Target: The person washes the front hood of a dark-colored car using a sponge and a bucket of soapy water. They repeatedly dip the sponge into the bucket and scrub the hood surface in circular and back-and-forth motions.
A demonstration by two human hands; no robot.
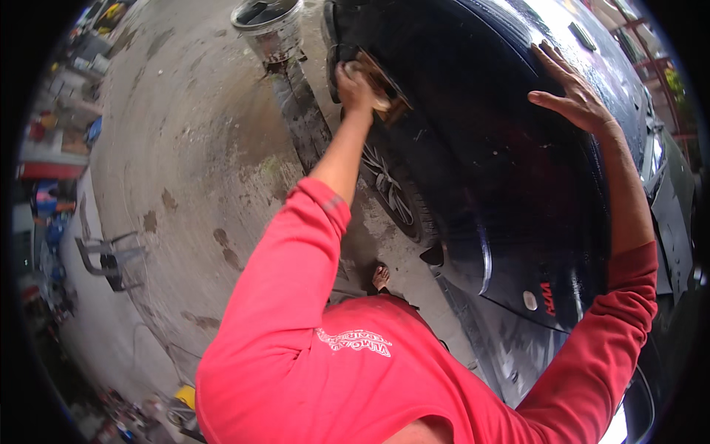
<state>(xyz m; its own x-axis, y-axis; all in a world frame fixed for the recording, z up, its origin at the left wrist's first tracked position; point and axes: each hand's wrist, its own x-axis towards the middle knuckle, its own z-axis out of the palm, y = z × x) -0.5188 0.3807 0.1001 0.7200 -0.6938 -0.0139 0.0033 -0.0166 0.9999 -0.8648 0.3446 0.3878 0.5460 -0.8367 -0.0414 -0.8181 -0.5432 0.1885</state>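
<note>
Up at the front edge of a dark blue car body (503, 163), my left hand (358, 89) is closed and slightly smeared by motion. A pale tan piece shows by its fingers, too blurred to name. Around it is a brownish recessed area (396, 92) in the car's corner, partly covered by the hand. My right hand (573, 92) lies flat on the glossy, wet-looking panel to the right, fingers spread, holding nothing. Beyond its fingertips a small dark rectangular block (583, 35) rests on the panel.
A grimy bucket (270, 29) stands at the far left of the car. Below the body shows a wheel (388, 181). An upturned-looking dark chair (111, 259) is on the stained concrete floor (185, 148), with clutter along the left edge.
</note>
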